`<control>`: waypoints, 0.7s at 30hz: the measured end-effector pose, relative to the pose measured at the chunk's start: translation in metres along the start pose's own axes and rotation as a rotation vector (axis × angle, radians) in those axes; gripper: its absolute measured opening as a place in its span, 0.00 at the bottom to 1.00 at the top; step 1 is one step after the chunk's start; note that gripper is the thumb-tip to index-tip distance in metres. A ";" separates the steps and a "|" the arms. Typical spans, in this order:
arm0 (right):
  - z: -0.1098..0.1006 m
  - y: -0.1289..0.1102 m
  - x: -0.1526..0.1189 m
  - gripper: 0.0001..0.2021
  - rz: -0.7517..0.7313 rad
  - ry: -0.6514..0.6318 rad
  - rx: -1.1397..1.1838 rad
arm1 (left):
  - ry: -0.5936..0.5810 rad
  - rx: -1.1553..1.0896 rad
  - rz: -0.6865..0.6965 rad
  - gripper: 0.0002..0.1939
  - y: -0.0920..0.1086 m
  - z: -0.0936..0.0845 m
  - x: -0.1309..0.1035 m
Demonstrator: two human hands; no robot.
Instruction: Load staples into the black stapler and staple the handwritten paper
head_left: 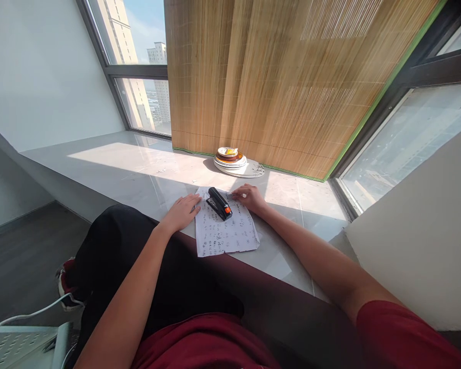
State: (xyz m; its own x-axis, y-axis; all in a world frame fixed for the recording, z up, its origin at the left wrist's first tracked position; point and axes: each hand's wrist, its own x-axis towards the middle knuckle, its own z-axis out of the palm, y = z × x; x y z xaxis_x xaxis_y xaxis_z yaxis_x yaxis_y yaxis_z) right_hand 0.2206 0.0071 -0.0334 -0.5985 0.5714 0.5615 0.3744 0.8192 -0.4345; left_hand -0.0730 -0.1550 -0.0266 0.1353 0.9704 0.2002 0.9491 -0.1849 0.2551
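A handwritten sheet of paper (215, 238) lies on the pale stone sill, its near edge reaching past the sill's front edge. On the upper part of the sheet rests a black stapler (219, 204) with an orange patch at its near end. My left hand (181, 212) lies flat on the sheet's left edge, fingers stretched out, just left of the stapler. At the upper right corner of the sheet, my right hand (250, 197) has its thumb and fingers drawn together on the paper. Neither hand touches the stapler.
Beyond the paper stands a stack of plates (230, 160) with a small yellow item on top, beside a flat oval board (253, 169). A bamboo blind (269, 87) hangs behind. A white wall (418, 215) rises at right. At lower left, a white cable (30, 313) crosses a perforated seat.
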 end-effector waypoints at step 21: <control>-0.002 -0.002 0.003 0.10 0.079 -0.074 -0.077 | -0.006 -0.009 -0.003 0.28 -0.001 0.000 0.001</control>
State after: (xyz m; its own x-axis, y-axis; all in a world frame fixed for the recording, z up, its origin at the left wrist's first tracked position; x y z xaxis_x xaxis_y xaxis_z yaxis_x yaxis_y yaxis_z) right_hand 0.2191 0.0072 -0.0298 -0.6145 0.6315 0.4729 0.4743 0.7747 -0.4181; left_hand -0.0741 -0.1542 -0.0268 0.1340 0.9719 0.1937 0.9469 -0.1832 0.2641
